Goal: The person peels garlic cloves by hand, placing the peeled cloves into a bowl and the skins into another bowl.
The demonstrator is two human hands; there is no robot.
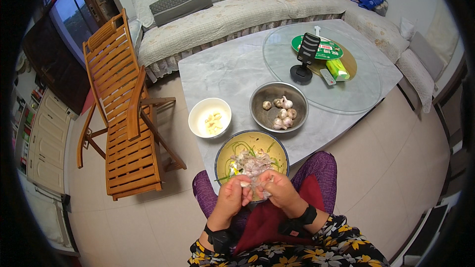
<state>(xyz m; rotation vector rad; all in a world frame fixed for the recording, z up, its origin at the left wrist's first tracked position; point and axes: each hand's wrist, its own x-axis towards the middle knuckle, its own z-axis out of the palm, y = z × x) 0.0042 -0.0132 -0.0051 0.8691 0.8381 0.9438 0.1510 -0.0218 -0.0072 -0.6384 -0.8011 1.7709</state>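
Over the near rim of a yellow bowl (226, 156) my two hands are close together. My left hand (232, 194) is closed in a pinch on a pale garlic clove (245, 184). My right hand (280, 188) is closed as well, with thin whitish garlic skin (267, 194) at its fingers. Inside the yellow bowl lie papery garlic skins (253, 164) and green strips (241, 146). A white bowl (196, 118) to the left holds several peeled cloves (213, 123). Whole garlic bulbs (283, 118) sit in a steel bowl (258, 106) beyond.
The bowls stand on a grey marble-look table (213, 76). On its glass turntable (282, 49) are a black stand (307, 57), a green-and-white disc (326, 49) and a green packet (338, 70). A wooden reclining chair (129, 153) is at left; a sofa (222, 27) lines the far side.
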